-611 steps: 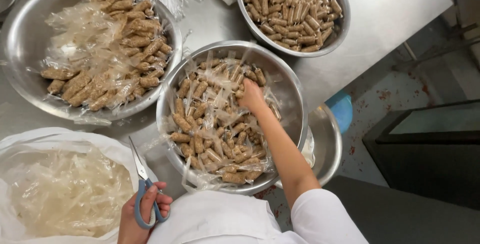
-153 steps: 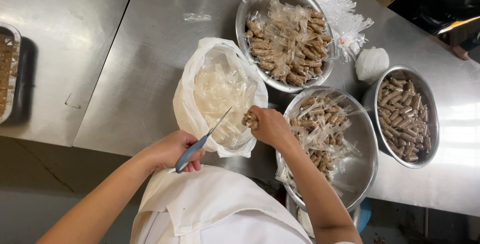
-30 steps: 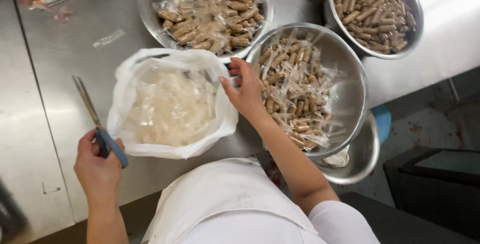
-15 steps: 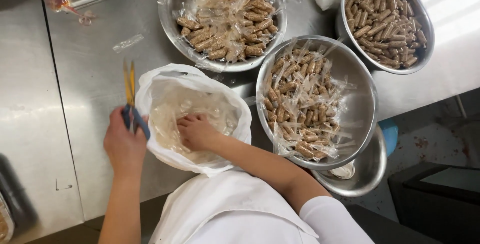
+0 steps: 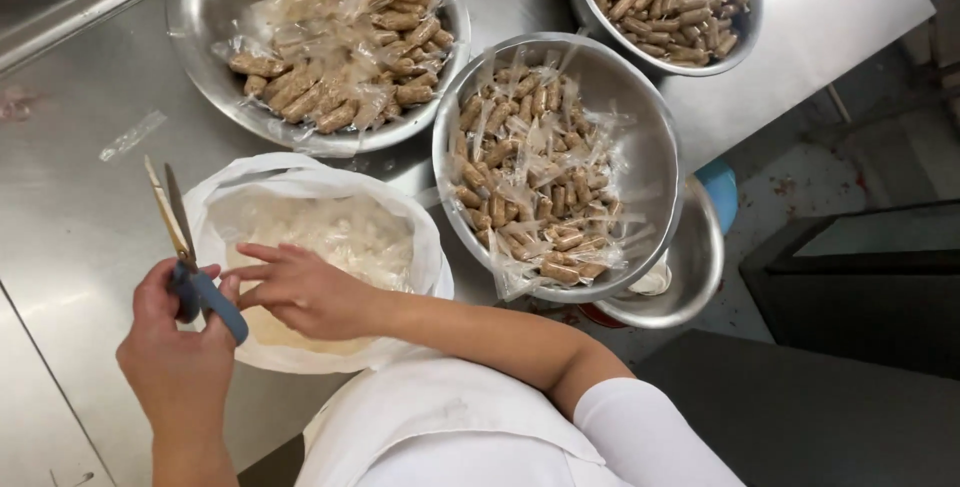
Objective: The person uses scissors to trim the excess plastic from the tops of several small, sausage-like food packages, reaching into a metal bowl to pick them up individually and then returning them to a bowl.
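1. Scissors [image 5: 190, 257], blue-handled, sit in your left hand [image 5: 180, 347], fingers closed round the handle, blades slightly parted and pointing up over the steel table [image 5: 70, 197].
2. Your right hand [image 5: 300, 292] lies flat just beside them, fingers loosely extended and gripping nothing, over the white bag [image 5: 310, 247] of clear wrappers.
3. The bag stands directly right of the scissors.
4. Beyond it sit three metal bowls; the nearest bowl [image 5: 650, 147] holds wrapped brown sticks.
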